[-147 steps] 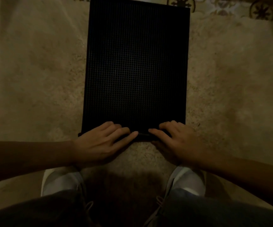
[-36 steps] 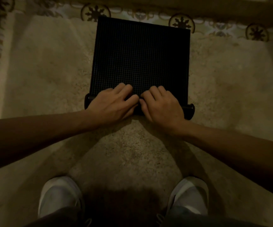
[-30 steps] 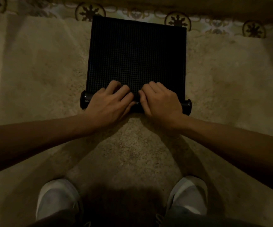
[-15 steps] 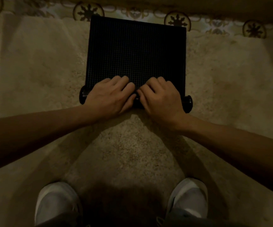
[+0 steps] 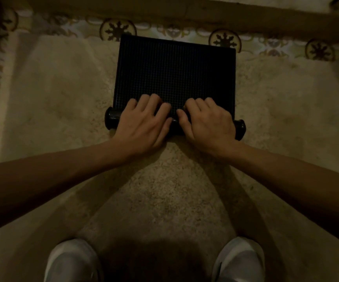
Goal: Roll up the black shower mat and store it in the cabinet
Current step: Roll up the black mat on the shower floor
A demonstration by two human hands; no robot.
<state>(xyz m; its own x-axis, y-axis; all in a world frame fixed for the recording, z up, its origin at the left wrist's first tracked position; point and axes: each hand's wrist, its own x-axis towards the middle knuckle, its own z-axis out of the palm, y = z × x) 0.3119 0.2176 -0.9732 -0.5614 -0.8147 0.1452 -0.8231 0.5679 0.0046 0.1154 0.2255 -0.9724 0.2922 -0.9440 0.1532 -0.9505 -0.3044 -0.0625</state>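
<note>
The black shower mat point(image 5: 174, 72) lies on a beige carpet, its gridded flat part stretching away from me. Its near end is wound into a tight roll whose ends stick out at left point(image 5: 111, 118) and right point(image 5: 239, 129). My left hand point(image 5: 144, 124) and my right hand point(image 5: 207, 124) press side by side on top of the roll, fingers curled over it onto the flat part. The middle of the roll is hidden under both hands. No cabinet is in view.
The beige carpet point(image 5: 164, 200) has a patterned border point(image 5: 224, 39) just past the mat's far edge, with a wooden strip point(image 5: 205, 15) beyond it. My two white shoes point(image 5: 73, 261) point(image 5: 239, 259) stand at the bottom of the view.
The roll has grown thicker and moved away from me, so the flat part is shorter. Both hands have travelled forward with it and stayed on top.
</note>
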